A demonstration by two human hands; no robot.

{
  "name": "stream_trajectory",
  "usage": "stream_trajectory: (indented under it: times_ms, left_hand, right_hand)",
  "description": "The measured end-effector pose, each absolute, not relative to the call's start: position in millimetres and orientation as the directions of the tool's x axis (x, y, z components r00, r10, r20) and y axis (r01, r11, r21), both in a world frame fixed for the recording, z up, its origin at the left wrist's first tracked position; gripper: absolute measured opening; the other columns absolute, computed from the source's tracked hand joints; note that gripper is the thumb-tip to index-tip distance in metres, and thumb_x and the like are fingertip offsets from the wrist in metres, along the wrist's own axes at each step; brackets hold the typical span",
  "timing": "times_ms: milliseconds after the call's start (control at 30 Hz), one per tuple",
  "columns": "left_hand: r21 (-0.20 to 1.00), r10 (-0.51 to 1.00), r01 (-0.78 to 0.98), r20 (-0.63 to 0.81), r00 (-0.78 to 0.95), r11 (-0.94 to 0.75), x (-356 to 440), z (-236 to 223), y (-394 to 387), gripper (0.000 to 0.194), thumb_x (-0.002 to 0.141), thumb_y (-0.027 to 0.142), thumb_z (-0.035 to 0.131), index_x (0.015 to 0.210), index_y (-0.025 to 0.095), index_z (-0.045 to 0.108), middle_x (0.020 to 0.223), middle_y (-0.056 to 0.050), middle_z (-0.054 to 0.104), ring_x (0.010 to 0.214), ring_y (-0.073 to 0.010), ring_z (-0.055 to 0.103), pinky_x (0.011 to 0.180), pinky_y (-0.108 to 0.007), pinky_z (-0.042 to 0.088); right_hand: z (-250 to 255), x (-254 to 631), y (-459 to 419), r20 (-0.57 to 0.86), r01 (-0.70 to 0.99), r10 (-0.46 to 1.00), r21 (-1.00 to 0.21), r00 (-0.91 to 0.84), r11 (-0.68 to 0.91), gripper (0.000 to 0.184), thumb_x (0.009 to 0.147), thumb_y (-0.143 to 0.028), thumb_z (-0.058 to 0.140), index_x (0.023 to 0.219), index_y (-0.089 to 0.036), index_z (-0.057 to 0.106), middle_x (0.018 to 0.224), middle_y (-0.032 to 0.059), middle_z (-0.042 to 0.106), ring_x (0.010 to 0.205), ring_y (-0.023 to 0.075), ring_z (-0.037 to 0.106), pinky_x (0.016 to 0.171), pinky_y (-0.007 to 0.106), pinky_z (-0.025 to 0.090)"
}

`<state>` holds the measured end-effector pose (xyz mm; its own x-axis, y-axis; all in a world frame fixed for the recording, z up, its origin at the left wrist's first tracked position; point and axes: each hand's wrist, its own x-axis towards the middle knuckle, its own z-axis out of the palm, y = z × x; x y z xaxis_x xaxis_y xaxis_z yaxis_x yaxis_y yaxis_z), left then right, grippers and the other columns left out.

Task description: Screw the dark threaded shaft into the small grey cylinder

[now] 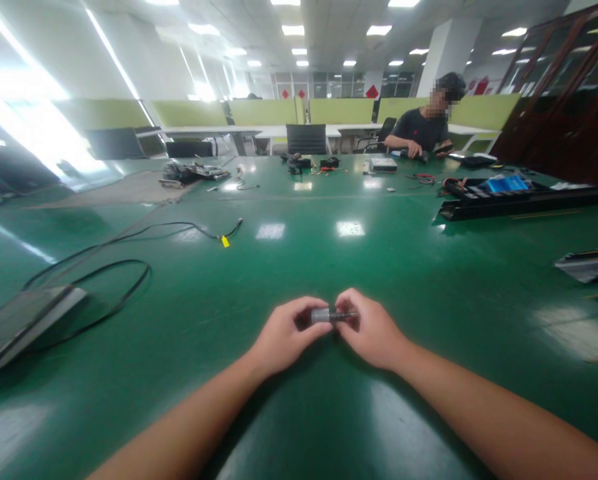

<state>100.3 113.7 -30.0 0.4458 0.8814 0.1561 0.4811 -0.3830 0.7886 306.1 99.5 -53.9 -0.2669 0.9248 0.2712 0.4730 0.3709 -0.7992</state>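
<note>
The left hand's (280, 335) thumb and fingers pinch the grey end of a rod (321, 315), while the right hand's (375, 328) close around its thin dark end, a two-ended grip that probably keeps it steady and level. The rod lies at lower centre, just above the green table (289, 263), where bare surface gives both hands room. A cable (143, 267) curves at left; a co-worker (419, 130) sits at upper right.

This is an open-plan office: far beyond the fingers (319, 329), flat lime-green partition panels (341, 112) line long white desks (273, 132) with a black ribbed-back chair (306, 138), rectangular white lights (293, 31) overhead; beneath them, a broad, glossy green tabletop (299, 260).
</note>
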Motion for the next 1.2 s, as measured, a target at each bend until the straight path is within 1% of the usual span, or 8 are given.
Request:
stream_trajectory:
  times_ms: [167, 267, 367, 533, 700, 800, 1033, 1200]
  left_hand:
    - [0.78, 0.883, 0.493, 0.157, 0.443, -0.386, 101.6, -29.6, 112.6, 0.025, 0.085, 0.035, 0.068, 0.106, 0.023, 0.068, 0.1, -0.002, 0.071, 0.089, -0.0191, 0.065, 0.081, -0.03, 0.048]
    - [0.785, 0.882, 0.487, 0.154, 0.446, -0.383, 102.1, -29.0, 113.1, 0.025, 0.085, 0.036, 0.067, 0.106, 0.022, 0.068, 0.099, -0.003, 0.071, 0.088, -0.0195, 0.065, 0.081, -0.03, 0.048]
    - [0.793, 0.883, 0.478, 0.153, 0.444, -0.378, 102.4, -28.3, 113.1, 0.025, 0.085, 0.036, 0.067, 0.105, 0.021, 0.068, 0.098, -0.003, 0.071, 0.088, -0.0189, 0.065, 0.08, -0.029, 0.048]
    - [0.803, 0.885, 0.469, 0.147, 0.442, -0.367, 101.5, -30.0, 113.0, 0.024, 0.085, 0.035, 0.068, 0.105, 0.023, 0.068, 0.098, -0.001, 0.071, 0.088, -0.0175, 0.064, 0.08, -0.028, 0.047]
    - [0.801, 0.888, 0.473, 0.152, 0.434, -0.368, 100.8, -31.6, 113.4, 0.025, 0.084, 0.036, 0.069, 0.106, 0.023, 0.069, 0.1, -0.001, 0.071, 0.09, -0.0182, 0.064, 0.081, -0.028, 0.047]
    - [0.802, 0.896, 0.477, 0.155, 0.415, -0.36, 101.3, -31.3, 112.9, 0.027, 0.083, 0.035, 0.07, 0.107, 0.022, 0.069, 0.101, -0.002, 0.071, 0.092, -0.0189, 0.064, 0.083, -0.029, 0.047]
    - [0.773, 0.892, 0.496, 0.194, 0.408, -0.395, 103.8, -31.3, 111.6, 0.026, 0.083, 0.033, 0.07, 0.106, 0.022, 0.069, 0.101, -0.003, 0.071, 0.091, -0.0194, 0.065, 0.082, -0.03, 0.05]
    - [0.743, 0.891, 0.522, 0.228, 0.393, -0.42, 103.6, -34.5, 111.9, 0.026, 0.084, 0.035, 0.069, 0.105, 0.021, 0.069, 0.102, -0.005, 0.071, 0.093, -0.0206, 0.065, 0.083, -0.031, 0.051]
  right_hand:
    - [-53.1, 306.0, 98.5, 0.279, 0.471, 0.921, -0.796, -0.273, 0.381, 0.022, 0.078, -0.012, 0.063, 0.096, -0.023, 0.058, 0.086, 0.0003, 0.066, 0.072, 0.0166, 0.061, 0.068, 0.027, 0.046]
    - [-52.2, 305.6, 98.0, 0.292, 0.461, 0.918, -0.797, -0.27, 0.389, 0.02, 0.079, -0.011, 0.062, 0.096, -0.022, 0.06, 0.085, 0.0004, 0.065, 0.073, 0.0168, 0.06, 0.068, 0.027, 0.046]
    - [-51.1, 304.6, 98.0, 0.321, 0.438, 0.91, -0.8, -0.263, 0.409, 0.018, 0.08, -0.009, 0.06, 0.093, -0.022, 0.061, 0.084, 0.0004, 0.065, 0.074, 0.0166, 0.06, 0.068, 0.027, 0.046]
    - [-49.3, 303.9, 98.5, 0.382, 0.406, 0.885, -0.788, -0.267, 0.463, 0.017, 0.081, -0.009, 0.062, 0.092, -0.022, 0.066, 0.088, 0.001, 0.066, 0.08, 0.0171, 0.062, 0.072, 0.027, 0.047]
    - [-46.9, 305.3, 99.3, 0.363, 0.405, 0.89, -0.795, -0.277, 0.451, 0.012, 0.082, -0.014, 0.066, 0.09, -0.021, 0.07, 0.086, 0.0015, 0.067, 0.078, 0.0165, 0.062, 0.069, 0.027, 0.048]
    - [-47.3, 305.6, 99.3, 0.348, 0.411, 0.896, -0.8, -0.276, 0.438, 0.01, 0.082, -0.015, 0.067, 0.089, -0.021, 0.071, 0.086, 0.0022, 0.067, 0.078, 0.0172, 0.063, 0.069, 0.027, 0.048]
    - [-49.3, 306.2, 100.6, 0.344, 0.419, 0.893, -0.793, -0.29, 0.442, 0.014, 0.08, -0.012, 0.066, 0.089, -0.021, 0.07, 0.086, 0.0018, 0.069, 0.08, 0.0178, 0.063, 0.073, 0.029, 0.048]
    - [-48.7, 306.9, 102.6, 0.335, 0.426, 0.9, -0.797, -0.278, 0.428, 0.012, 0.08, -0.013, 0.067, 0.088, -0.021, 0.071, 0.086, 0.002, 0.069, 0.079, 0.0179, 0.064, 0.072, 0.028, 0.048]
